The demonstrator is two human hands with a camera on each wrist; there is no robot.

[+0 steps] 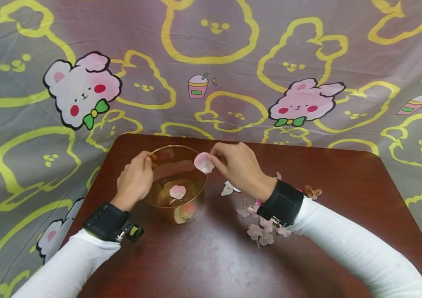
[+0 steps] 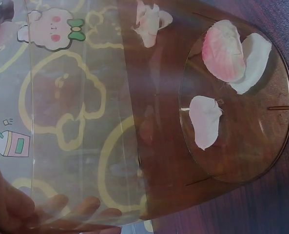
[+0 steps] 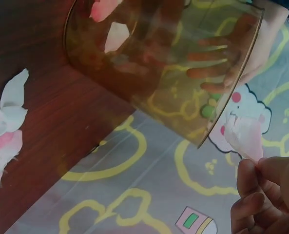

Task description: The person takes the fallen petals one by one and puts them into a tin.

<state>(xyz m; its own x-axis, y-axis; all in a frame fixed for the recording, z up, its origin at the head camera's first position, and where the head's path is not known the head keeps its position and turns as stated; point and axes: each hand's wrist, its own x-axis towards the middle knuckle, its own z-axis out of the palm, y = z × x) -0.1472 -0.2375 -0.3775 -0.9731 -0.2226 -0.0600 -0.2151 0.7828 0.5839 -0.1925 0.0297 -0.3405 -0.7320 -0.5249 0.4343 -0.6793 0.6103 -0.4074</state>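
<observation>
The clear amber-tinted plastic cup (image 1: pixel 175 186) stands upright on the dark reddish-brown wooden table (image 1: pixel 308 248), near its far edge, in front of the grey cloth printed with pink bunnies and yellow outlines (image 1: pixel 233 62) that hangs behind and spreads under the table. The left hand (image 1: pixel 135 179) grips the cup's left wall near the rim, fingers curled round it; the left wrist view shows those fingertips (image 2: pixel 56 207) pressed against the transparent wall, which the head view only hints at. The right hand (image 1: pixel 238 165) hovers at the cup's right rim, thumb and fingers narrowly pinching a pale pink fabric petal (image 1: pixel 204 162) just above the opening; the right wrist view shows the pinch from below, with the petal (image 3: pixel 245 135) beside the rim. A sprig of pink artificial blossoms (image 1: pixel 263 229) lies on the table under the right wrist, with a loose white petal (image 1: pixel 228 189) just right of the cup. On the cup's bottom the left wrist view shows three petals (image 2: pixel 206 120), one deeper pink overlapping a white one, while the head view shows them less distinctly.
</observation>
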